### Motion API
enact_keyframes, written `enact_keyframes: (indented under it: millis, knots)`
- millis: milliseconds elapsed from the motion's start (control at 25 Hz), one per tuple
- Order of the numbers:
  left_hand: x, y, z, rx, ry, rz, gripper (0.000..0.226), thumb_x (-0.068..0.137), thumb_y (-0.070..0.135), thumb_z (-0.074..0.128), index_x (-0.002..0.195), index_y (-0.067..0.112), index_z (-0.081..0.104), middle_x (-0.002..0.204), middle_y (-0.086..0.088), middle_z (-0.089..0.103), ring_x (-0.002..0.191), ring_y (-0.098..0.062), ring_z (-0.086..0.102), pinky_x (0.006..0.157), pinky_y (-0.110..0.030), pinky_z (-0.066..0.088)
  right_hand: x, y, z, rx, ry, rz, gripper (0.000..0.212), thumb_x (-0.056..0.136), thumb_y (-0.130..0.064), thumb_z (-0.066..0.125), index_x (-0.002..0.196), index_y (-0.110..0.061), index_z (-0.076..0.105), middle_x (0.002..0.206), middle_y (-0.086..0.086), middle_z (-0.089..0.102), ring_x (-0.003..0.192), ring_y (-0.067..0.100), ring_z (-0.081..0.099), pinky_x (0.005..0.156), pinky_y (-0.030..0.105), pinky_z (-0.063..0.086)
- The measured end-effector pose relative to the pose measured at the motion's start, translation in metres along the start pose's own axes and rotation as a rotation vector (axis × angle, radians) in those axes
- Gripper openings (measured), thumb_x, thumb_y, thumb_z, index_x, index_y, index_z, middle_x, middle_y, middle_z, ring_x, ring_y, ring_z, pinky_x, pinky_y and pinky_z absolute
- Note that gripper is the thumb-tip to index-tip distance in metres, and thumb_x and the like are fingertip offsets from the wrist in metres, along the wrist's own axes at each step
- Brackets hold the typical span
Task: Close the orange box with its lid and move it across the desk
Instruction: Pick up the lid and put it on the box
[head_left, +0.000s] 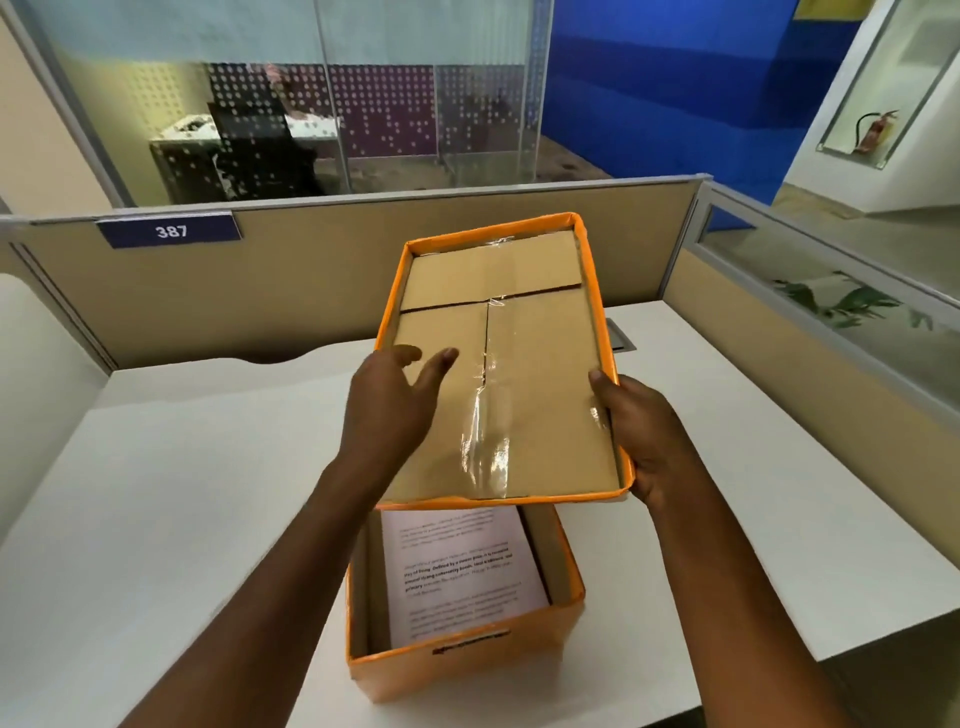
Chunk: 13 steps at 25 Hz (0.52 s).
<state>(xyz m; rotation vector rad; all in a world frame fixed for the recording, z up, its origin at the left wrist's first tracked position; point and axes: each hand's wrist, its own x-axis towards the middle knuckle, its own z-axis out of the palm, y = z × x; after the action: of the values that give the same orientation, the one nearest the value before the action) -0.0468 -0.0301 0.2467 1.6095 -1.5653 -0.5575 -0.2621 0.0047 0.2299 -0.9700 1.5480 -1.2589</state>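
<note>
The orange box (467, 670) stands uncovered near the desk's front edge, with printed sheets of paper (462, 566) inside. Its lid (519, 332) is held in the air above and behind the box, turned underside up, showing brown cardboard with clear tape and an orange rim. My right hand (644, 441) grips the lid's right rim, thumb over the edge. My left hand (389, 405) hovers at the lid's left side with fingers spread; whether it touches the lid I cannot tell.
The white desk (182, 493) is bounded by tan partitions (311, 280) at the back and right. A grey cable hatch (621, 335) sits at the back behind the lid. A blue label reading 387 (170, 231) hangs on the back partition.
</note>
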Motion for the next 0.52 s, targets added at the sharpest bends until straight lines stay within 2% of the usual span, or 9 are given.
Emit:
enact_keyframes:
  millis: [80, 120, 160, 200, 240, 320, 360, 440, 520]
  knots:
    - [0.001, 0.038, 0.008, -0.142, -0.172, -0.03, 0.051, 0.086, 0.059, 0.049, 0.084, 0.011, 0.066, 0.084, -0.011, 0.067, 0.082, -0.022, 0.061, 0.072, -0.036, 0.048, -0.014, -0.023, 0.013, -0.107, 0.03, -0.127, 0.025, 0.096, -0.039, 0.046, 0.108, -0.021, 0.059, 0.1, -0.002, 0.065, 0.083, 0.01, 0.06, 0.062, 0.023, 0.047]
    - [0.001, 0.057, 0.011, -0.193, -0.225, -0.041, 0.054, 0.086, 0.061, 0.047, 0.086, 0.01, 0.065, 0.084, -0.014, 0.065, 0.082, -0.024, 0.061, 0.072, -0.037, 0.048, -0.022, -0.033, 0.019, -0.175, 0.037, -0.193, 0.027, 0.096, -0.039, 0.046, 0.112, -0.021, 0.057, 0.095, -0.008, 0.062, 0.079, 0.005, 0.057, 0.06, 0.018, 0.044]
    - [0.0, 0.074, 0.014, -0.238, -0.264, -0.067, 0.063, 0.084, 0.064, 0.045, 0.102, 0.006, 0.064, 0.097, -0.02, 0.064, 0.09, -0.026, 0.061, 0.081, -0.041, 0.05, -0.031, -0.04, 0.025, -0.246, 0.042, -0.265, 0.028, 0.095, -0.039, 0.047, 0.116, -0.022, 0.055, 0.092, -0.012, 0.059, 0.076, 0.004, 0.056, 0.06, 0.014, 0.042]
    - [0.0, 0.087, 0.017, -0.289, -0.296, -0.091, 0.069, 0.082, 0.067, 0.045, 0.114, 0.008, 0.06, 0.106, -0.017, 0.063, 0.095, -0.025, 0.061, 0.084, -0.042, 0.053, -0.04, -0.045, 0.03, -0.31, 0.046, -0.347, 0.029, 0.094, -0.038, 0.048, 0.118, -0.023, 0.053, 0.09, -0.013, 0.059, 0.075, 0.004, 0.057, 0.061, 0.013, 0.042]
    - [0.0, 0.097, 0.019, -0.336, -0.314, -0.104, 0.068, 0.079, 0.069, 0.048, 0.116, 0.014, 0.059, 0.105, -0.009, 0.065, 0.091, -0.019, 0.062, 0.078, -0.037, 0.055, -0.049, -0.047, 0.035, -0.37, 0.056, -0.435, 0.028, 0.094, -0.036, 0.05, 0.119, -0.024, 0.052, 0.091, -0.011, 0.061, 0.078, 0.007, 0.06, 0.064, 0.016, 0.047]
    - [0.0, 0.105, 0.02, -0.4, -0.258, -0.111, 0.044, 0.074, 0.064, 0.062, 0.095, 0.026, 0.057, 0.083, 0.004, 0.063, 0.07, -0.008, 0.06, 0.056, -0.021, 0.05, -0.06, -0.047, 0.041, -0.499, 0.08, -0.602, 0.033, 0.092, -0.034, 0.052, 0.124, -0.024, 0.049, 0.1, -0.003, 0.064, 0.088, 0.015, 0.063, 0.074, 0.029, 0.054]
    - [0.003, 0.103, 0.019, -0.421, -0.205, -0.099, 0.036, 0.073, 0.054, 0.07, 0.086, 0.024, 0.054, 0.076, 0.003, 0.06, 0.064, -0.009, 0.057, 0.052, -0.018, 0.047, -0.064, -0.045, 0.043, -0.558, 0.062, -0.659, 0.043, 0.09, -0.036, 0.054, 0.13, -0.025, 0.045, 0.106, -0.001, 0.062, 0.093, 0.016, 0.061, 0.078, 0.031, 0.054]
    - [0.009, 0.094, 0.009, -0.491, -0.107, -0.084, 0.027, 0.076, 0.032, 0.075, 0.085, 0.019, 0.053, 0.08, -0.004, 0.059, 0.069, -0.016, 0.058, 0.058, -0.025, 0.05, -0.064, -0.041, 0.04, -0.573, -0.108, -0.685, 0.065, 0.082, -0.049, 0.059, 0.139, -0.031, 0.034, 0.117, -0.006, 0.057, 0.1, 0.011, 0.056, 0.081, 0.027, 0.052]
    - [0.014, 0.08, -0.01, -0.611, -0.091, -0.125, 0.024, 0.078, 0.022, 0.073, 0.095, 0.021, 0.056, 0.094, -0.004, 0.066, 0.083, -0.022, 0.065, 0.062, -0.033, 0.056, -0.055, -0.043, 0.027, -0.405, -0.322, -0.591, 0.075, 0.069, -0.068, 0.059, 0.135, -0.038, 0.037, 0.121, -0.017, 0.053, 0.101, 0.004, 0.053, 0.079, 0.02, 0.048]
